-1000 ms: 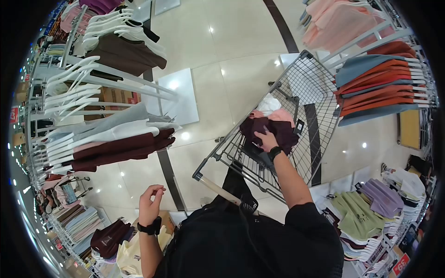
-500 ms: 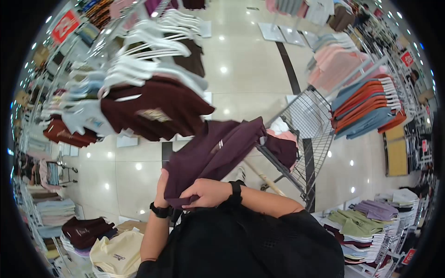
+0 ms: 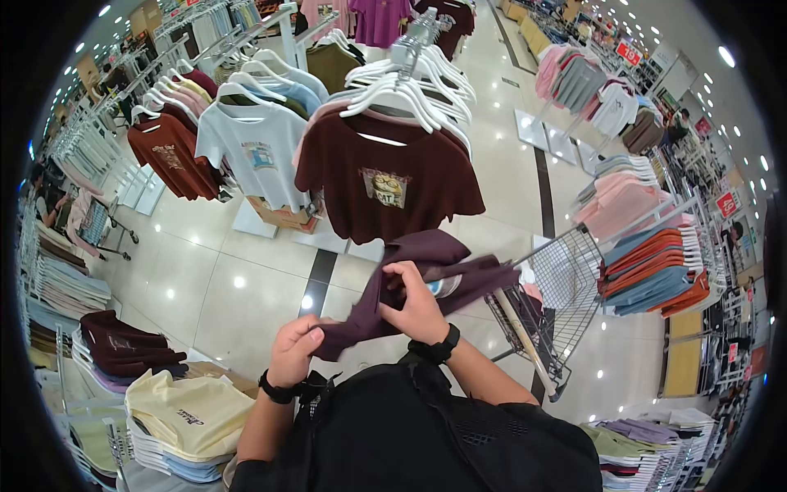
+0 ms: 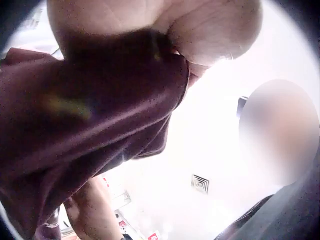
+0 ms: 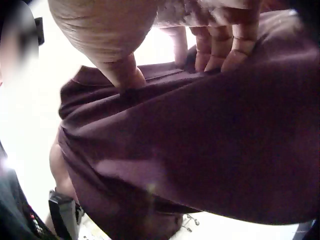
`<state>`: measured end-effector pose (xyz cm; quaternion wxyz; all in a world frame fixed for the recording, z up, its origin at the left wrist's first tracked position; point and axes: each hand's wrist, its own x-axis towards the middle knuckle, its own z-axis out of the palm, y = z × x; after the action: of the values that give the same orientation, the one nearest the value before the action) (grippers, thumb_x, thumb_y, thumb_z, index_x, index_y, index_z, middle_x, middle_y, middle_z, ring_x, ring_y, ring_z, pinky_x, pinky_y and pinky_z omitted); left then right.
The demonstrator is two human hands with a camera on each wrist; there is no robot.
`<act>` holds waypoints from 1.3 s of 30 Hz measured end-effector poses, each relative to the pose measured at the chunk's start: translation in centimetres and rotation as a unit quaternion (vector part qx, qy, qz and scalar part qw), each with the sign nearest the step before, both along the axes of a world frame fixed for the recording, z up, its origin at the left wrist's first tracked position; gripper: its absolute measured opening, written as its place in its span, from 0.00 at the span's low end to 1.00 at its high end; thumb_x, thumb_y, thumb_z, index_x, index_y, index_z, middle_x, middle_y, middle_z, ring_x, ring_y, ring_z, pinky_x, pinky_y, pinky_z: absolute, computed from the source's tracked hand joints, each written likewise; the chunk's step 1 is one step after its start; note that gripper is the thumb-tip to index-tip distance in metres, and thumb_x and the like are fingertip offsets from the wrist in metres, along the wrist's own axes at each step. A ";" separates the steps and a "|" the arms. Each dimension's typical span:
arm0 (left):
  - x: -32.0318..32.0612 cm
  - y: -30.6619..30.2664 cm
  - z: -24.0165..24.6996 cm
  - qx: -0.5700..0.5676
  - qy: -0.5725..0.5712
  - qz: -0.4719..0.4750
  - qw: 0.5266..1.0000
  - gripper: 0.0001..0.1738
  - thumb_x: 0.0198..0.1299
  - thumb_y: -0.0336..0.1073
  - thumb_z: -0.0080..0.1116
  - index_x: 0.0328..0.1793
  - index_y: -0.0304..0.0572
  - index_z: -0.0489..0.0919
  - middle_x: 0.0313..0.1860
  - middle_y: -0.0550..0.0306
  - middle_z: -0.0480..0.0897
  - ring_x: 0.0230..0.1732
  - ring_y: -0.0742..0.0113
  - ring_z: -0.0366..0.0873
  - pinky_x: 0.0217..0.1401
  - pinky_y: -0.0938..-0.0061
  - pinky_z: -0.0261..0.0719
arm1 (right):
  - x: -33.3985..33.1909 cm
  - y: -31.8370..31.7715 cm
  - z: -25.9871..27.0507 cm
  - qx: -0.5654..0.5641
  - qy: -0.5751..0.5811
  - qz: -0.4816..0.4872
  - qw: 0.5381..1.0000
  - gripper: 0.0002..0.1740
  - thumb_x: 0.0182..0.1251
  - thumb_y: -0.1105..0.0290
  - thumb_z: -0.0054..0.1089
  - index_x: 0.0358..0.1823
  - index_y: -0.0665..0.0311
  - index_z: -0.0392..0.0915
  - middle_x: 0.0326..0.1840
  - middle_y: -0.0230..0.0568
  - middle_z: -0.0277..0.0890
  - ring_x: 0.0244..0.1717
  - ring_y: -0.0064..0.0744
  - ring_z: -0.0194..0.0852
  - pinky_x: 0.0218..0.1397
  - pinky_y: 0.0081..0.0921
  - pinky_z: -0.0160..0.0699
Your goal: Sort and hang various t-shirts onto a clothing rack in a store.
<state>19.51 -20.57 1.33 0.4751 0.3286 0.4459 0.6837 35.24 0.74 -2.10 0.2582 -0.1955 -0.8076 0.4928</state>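
A dark purple garment [image 3: 361, 324] with a light print stretches between both hands in front of the body. The left hand [image 3: 295, 351] grips its lower left end, thumb on top. Farther right, the right hand [image 3: 416, 305] pinches the upper part, thumb and fingers apart across a fold. In the left wrist view the cloth [image 4: 90, 110] hangs from the left hand [image 4: 155, 25]. The right wrist view has the right hand's thumb and curled fingertips [image 5: 212, 55] pressed into the cloth [image 5: 200, 145].
A shopping cart [image 3: 566, 279] stands at the right, its handle [image 3: 525, 340] near the right elbow. A rack of shirts on white hangers, with a maroon printed shirt [image 3: 385, 180], is ahead. Folded cream shirts [image 3: 188, 410] lie lower left; orange and blue garments [image 3: 652, 271] hang right.
The right hand left the cart with the purple garment, then moved from its lower end up to its middle. The left hand took hold of the garment's end. The view has turned up toward the racks.
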 end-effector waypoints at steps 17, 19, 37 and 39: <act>-4.1 -4.2 -0.7 -0.083 0.031 0.009 0.996 0.10 0.75 0.30 0.61 0.57 0.35 0.75 0.48 0.51 0.89 0.48 0.71 0.84 0.53 0.74 0.81 | -4.2 -2.5 -1.0 0.013 -0.027 0.161 0.987 0.12 0.57 0.74 0.66 0.32 0.65 0.69 0.25 0.48 0.68 0.27 0.51 0.70 0.34 0.39 0.70; -3.5 -3.7 -1.4 -0.109 0.040 -0.015 0.993 0.20 0.74 0.32 0.64 0.66 0.36 0.71 0.49 0.51 0.88 0.50 0.71 0.84 0.55 0.74 0.81 | -4.2 -3.7 0.1 0.018 -0.006 0.200 0.980 0.15 0.54 0.75 0.67 0.30 0.63 0.65 0.21 0.48 0.62 0.21 0.51 0.64 0.27 0.39 0.64; -1.3 9.9 -2.7 -0.173 0.222 -0.061 0.958 0.12 0.68 0.25 0.58 0.54 0.34 0.87 0.43 0.58 0.89 0.46 0.74 0.85 0.51 0.75 0.83 | -1.4 6.9 -2.5 0.005 0.024 0.278 0.960 0.13 0.70 0.67 0.69 0.44 0.63 0.74 0.38 0.36 0.78 0.36 0.38 0.76 0.45 0.31 0.77; -1.2 12.0 -2.6 -0.176 0.235 -0.059 0.954 0.12 0.67 0.25 0.59 0.52 0.36 0.88 0.43 0.58 0.88 0.46 0.75 0.84 0.53 0.76 0.82 | -0.8 9.1 -2.9 -0.006 0.015 0.267 0.964 0.12 0.70 0.68 0.69 0.41 0.63 0.72 0.45 0.39 0.80 0.42 0.38 0.79 0.49 0.31 0.78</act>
<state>18.28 -8.55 -1.28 0.4467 0.4172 0.6379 0.4685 34.40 9.80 -4.99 0.1281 0.0332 -0.8235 0.5516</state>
